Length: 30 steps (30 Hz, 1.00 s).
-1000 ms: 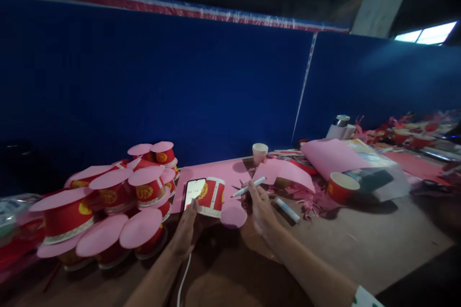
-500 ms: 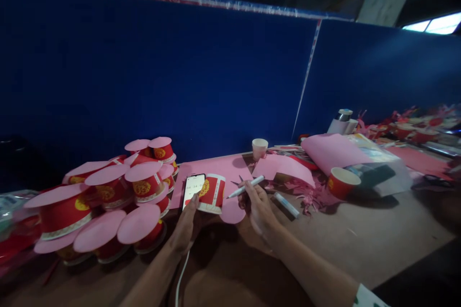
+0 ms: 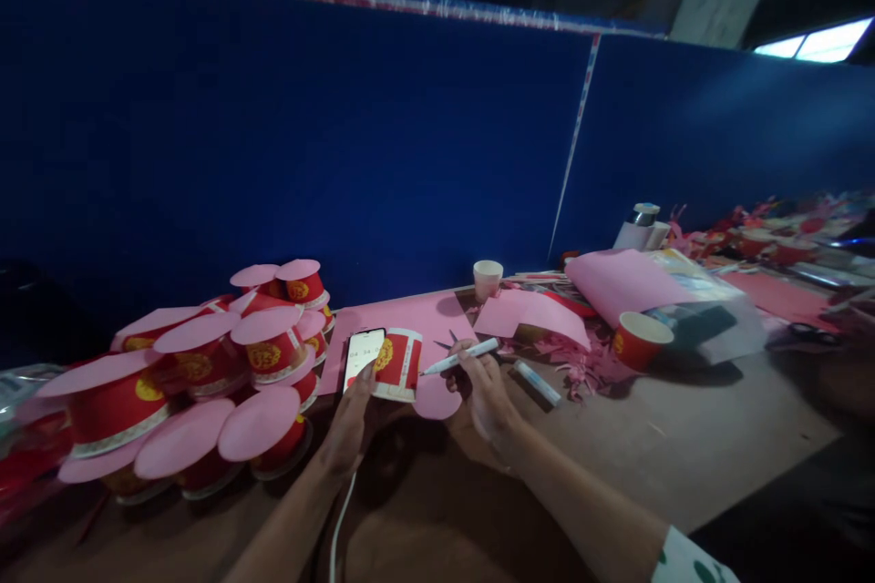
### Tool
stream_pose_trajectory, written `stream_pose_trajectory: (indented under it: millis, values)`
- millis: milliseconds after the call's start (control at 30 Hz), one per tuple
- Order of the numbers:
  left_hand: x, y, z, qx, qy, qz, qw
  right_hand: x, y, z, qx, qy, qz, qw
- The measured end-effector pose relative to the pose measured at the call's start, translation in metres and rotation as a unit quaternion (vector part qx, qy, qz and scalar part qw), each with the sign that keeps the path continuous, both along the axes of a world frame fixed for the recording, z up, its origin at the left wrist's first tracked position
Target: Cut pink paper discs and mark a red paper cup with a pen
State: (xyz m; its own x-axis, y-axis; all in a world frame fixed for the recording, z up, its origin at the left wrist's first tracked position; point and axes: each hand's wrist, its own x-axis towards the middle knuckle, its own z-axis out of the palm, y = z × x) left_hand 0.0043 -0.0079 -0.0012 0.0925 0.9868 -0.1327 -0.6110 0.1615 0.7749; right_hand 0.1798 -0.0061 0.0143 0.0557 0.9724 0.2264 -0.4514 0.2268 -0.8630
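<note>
A red paper cup point(image 3: 398, 366) with a gold emblem and a white-lettered strip sits in front of me on pink paper. My left hand point(image 3: 351, 424) grips its left side, thumb at the edge; the other fingers are mostly hidden. Just behind that thumb lies a lit phone point(image 3: 365, 355) showing a timer. In my right hand point(image 3: 484, 392) is a white marker point(image 3: 465, 355), held like a pen, its tip at the cup's right side. A pink paper disc point(image 3: 437, 396) lies between cup and right hand. Dark pointed scissor blades point(image 3: 446, 343) show behind the marker.
Stacked red cups topped with pink discs point(image 3: 184, 364) crowd the left. Near my right wrist lies a capped white tube point(image 3: 538, 383). Farther right are a red cup point(image 3: 643, 340), pink sheets point(image 3: 619, 278) and paper scraps. A blue partition point(image 3: 307, 137) stands behind.
The marker tip has come closer to the cup's right side, now appearing to touch it. The whole view has shifted slightly; the left hand keeps its hold.
</note>
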Motion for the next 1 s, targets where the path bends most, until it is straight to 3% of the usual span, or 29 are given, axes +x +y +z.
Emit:
stream_pose_trajectory:
  millis: [233, 467, 633, 733, 800, 833, 1000]
  values:
    - [0.0, 0.002, 0.006, 0.039, 0.021, 0.03, 0.999, 0.004, -0.003, 0.012, 0.025, -0.128, -0.098, 0.987]
    - [0.001, 0.002, 0.006, 0.045, 0.018, 0.053, 0.997, 0.01, 0.005, 0.011, -0.014, -0.089, -0.065, 0.994]
    - [0.003, -0.001, 0.014, 0.033, 0.013, 0.041, 0.999, 0.042, 0.002, 0.033, -0.005, -0.121, -0.09, 0.989]
    - [0.004, -0.001, 0.016, 0.018, 0.024, 0.045, 0.999, 0.088, -0.005, 0.046, 0.065, -0.302, -0.156, 0.938]
    - [0.004, -0.001, 0.016, 0.005, 0.044, 0.058, 0.997, 0.13, -0.009, 0.053, 0.07, -0.431, -0.263, 0.86]
    - [0.005, -0.001, 0.016, -0.003, 0.049, 0.07, 0.996, 0.153, -0.01, 0.057, 0.061, -0.492, -0.332, 0.802]
    - [0.01, -0.004, 0.02, -0.032, 0.051, 0.071, 0.996, 0.251, -0.012, 0.081, 0.008, -0.553, -0.456, 0.697]
